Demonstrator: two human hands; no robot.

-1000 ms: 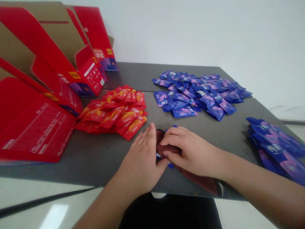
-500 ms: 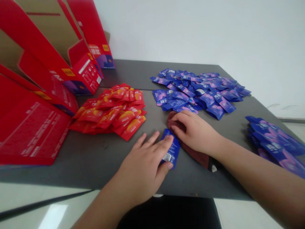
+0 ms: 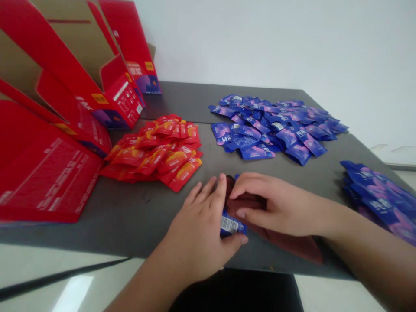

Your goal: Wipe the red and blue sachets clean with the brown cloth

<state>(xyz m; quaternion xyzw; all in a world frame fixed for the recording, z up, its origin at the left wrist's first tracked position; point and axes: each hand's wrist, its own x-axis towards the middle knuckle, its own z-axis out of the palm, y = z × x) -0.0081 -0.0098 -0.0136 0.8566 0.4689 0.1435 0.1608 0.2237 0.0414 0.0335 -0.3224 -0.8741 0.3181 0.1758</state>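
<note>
A blue packet (image 3: 230, 224) lies barcode side up near the table's front edge, partly covered by a brown cloth (image 3: 289, 243) and my hands. My left hand (image 3: 203, 229) is spread flat at the packet's left side, its thumb resting along the lower end. Bunched between the curled fingers of my right hand (image 3: 276, 203), the cloth lies over the upper part of the packet and trails toward the right. Red packets (image 3: 156, 151) are piled ahead of my left hand. Beyond my right hand spreads a larger pile of blue packets (image 3: 269, 123).
Open red cardboard boxes (image 3: 48, 173) stand along the left side of the grey table (image 3: 156, 216). A smaller stack of blue packets (image 3: 378, 197) is at the right edge. A white wall (image 3: 260, 43) rises behind the table.
My right hand has moved nearer, bringing the cloth from beside the packet onto it. The index finger of my left hand has shifted from the packet's middle to its left side.
</note>
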